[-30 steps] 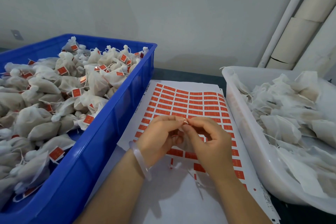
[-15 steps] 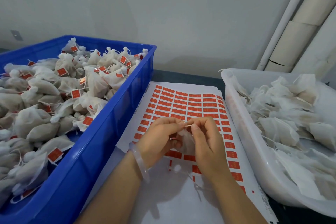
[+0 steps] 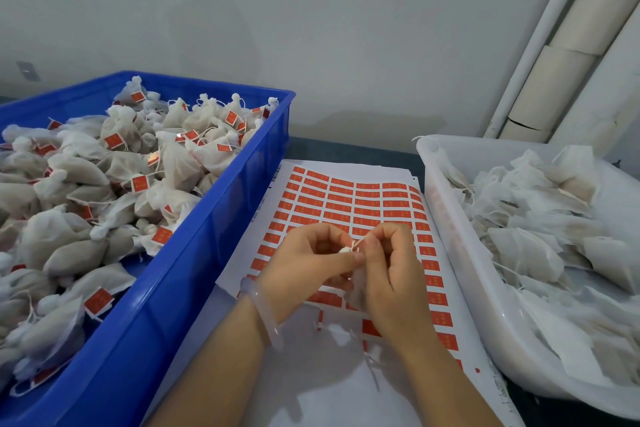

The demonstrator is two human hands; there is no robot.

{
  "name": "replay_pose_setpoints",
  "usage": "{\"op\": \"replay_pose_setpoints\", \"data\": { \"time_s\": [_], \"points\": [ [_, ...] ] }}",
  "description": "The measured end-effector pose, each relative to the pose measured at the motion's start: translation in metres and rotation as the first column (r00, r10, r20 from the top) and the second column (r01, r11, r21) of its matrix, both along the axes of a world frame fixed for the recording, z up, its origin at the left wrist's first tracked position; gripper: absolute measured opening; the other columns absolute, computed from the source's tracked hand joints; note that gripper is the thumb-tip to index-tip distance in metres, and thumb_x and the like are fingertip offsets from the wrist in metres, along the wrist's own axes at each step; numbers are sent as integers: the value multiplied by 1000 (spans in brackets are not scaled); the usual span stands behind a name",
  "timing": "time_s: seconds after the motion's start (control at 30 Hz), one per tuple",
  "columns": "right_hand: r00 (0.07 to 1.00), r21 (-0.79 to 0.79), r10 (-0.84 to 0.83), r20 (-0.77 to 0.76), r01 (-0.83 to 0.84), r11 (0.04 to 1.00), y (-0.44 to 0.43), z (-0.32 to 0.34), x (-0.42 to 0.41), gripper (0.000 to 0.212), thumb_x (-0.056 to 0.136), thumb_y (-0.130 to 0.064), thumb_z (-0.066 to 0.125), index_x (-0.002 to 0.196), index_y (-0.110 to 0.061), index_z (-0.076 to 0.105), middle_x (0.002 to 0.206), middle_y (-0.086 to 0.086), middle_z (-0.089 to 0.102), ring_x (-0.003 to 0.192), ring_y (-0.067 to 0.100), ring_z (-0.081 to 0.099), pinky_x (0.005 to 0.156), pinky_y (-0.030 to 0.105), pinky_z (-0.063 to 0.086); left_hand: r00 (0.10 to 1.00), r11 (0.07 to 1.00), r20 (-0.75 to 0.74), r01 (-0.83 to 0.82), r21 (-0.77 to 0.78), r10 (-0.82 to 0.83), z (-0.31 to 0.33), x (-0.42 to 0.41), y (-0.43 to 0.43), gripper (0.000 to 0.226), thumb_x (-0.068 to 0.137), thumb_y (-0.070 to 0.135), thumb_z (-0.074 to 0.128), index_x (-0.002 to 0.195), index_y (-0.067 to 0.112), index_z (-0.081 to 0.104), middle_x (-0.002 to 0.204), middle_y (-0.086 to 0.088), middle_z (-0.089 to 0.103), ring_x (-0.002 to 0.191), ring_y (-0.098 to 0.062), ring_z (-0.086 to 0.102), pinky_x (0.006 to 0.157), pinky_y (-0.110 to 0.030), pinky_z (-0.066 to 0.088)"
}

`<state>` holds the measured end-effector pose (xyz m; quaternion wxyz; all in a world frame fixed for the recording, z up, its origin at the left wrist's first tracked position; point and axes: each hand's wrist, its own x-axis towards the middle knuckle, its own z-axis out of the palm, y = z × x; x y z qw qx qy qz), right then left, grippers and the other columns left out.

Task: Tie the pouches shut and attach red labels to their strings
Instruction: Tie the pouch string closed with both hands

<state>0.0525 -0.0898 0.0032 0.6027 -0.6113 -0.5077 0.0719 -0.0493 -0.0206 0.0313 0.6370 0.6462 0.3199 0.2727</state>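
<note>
Over the sheet of red labels [image 3: 349,199], my left hand [image 3: 308,258] and my right hand [image 3: 391,267] meet around one small white pouch [image 3: 346,250]. The left fingers curl round the pouch's gathered neck. The right thumb and forefinger pinch its thin string [image 3: 358,243] just above the neck. Most of the pouch's body is hidden behind my hands. A clear bangle sits on the left wrist.
A blue crate [image 3: 194,253] on the left holds several tied pouches with red labels. A white tub [image 3: 450,218] on the right holds several flat, open pouches. Loose string ends [image 3: 372,362] lie on the bare backing paper near me. Wall and pipes stand behind.
My hands stay over the label sheet. The right fingers have drawn the string slightly up and right, and the pouch's bunched neck now shows between the hands.
</note>
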Motion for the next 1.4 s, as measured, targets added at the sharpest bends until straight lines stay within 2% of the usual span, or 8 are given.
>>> {"op": "replay_pose_setpoints", "data": {
  "time_s": [0.2, 0.6, 0.8, 0.93, 1.1, 1.17, 1.23, 1.4],
  "points": [
    [999, -1, -22, 29, 22, 1000, 0, -1, 2, 8, 87, -37, 42, 84, -31, 45, 89, -41, 55, 86, -13, 57, 62, -2, 41, 998, 992, -48, 39, 122, -33, 0, -3, 1, 14, 82, 12, 68, 75, 24, 69, 68, 9, 69, 62, -10, 67, 56, -17, 52],
    [996, 8, -84, -2, 84, 996, 3, -6, -3, 11, 85, -39, 43, 83, -29, 46, 90, -42, 55, 86, -14, 58, 62, -2, 41, 999, 987, -42, 26, 159, -20, -3, -2, -1, 22, 88, 14, 60, 69, 22, 68, 71, -5, 66, 59, -13, 62, 61, -22, 55],
    [992, 24, -123, -38, 124, 992, 4, -5, -4, 13, 85, -39, 40, 83, -27, 45, 84, -35, 57, 79, -10, 59, 60, 0, 42, 996, 982, -91, 15, 189, 3, -4, 0, -2, 22, 89, 10, 57, 70, 19, 65, 67, -1, 63, 59, -10, 60, 63, -22, 55],
    [982, 45, -171, -76, 174, 984, 4, -4, -5, 13, 83, -39, 41, 82, -27, 45, 65, -18, 57, 73, -7, 60, 59, 2, 43, 995, 975, -97, 7, 223, 15, -6, 0, -1, 23, 89, 8, 56, 70, 19, 64, 67, 4, 63, 62, -8, 61, 60, -16, 52],
    [978, 34, -163, -128, 168, 985, 2, -3, -6, 14, 83, -38, 42, 81, -25, 47, 65, -15, 58, 72, -2, 60, 61, 4, 45, 994, 960, -96, -23, 279, 52, -9, -1, 0, 23, 89, 5, 53, 71, 18, 61, 61, 11, 59, 60, -1, 57, 57, -9, 46],
    [981, 29, -130, -145, 136, 990, 1, -1, -7, 13, 84, -37, 42, 80, -25, 47, 75, -23, 61, 76, -3, 60, 61, 3, 44, 991, 946, -92, -63, 318, 97, -10, -1, 0, 25, 88, 5, 52, 69, 20, 59, 57, 14, 55, 58, -1, 55, 53, -9, 45],
    [976, 23, -74, -205, 80, 996, 0, 2, -9, 15, 83, -38, 42, 82, -25, 50, 81, -29, 61, 79, -4, 60, 61, 4, 45, 985, 925, -77, -116, 362, 153, -10, 0, 0, 26, 87, 5, 52, 67, 21, 57, 57, 13, 54, 58, -2, 54, 52, -8, 45],
    [853, 21, 115, -508, -121, 992, 1, 6, -10, 17, 88, -36, 43, 85, -26, 56, 78, -10, 68, 76, 8, 66, 63, 14, 51, 981, 880, -33, -156, 448, 190, -9, -1, 2, 20, 88, 9, 52, 72, 18, 58, 72, 3, 59, 71, -10, 57, 59, -17, 51]
  ]
}}
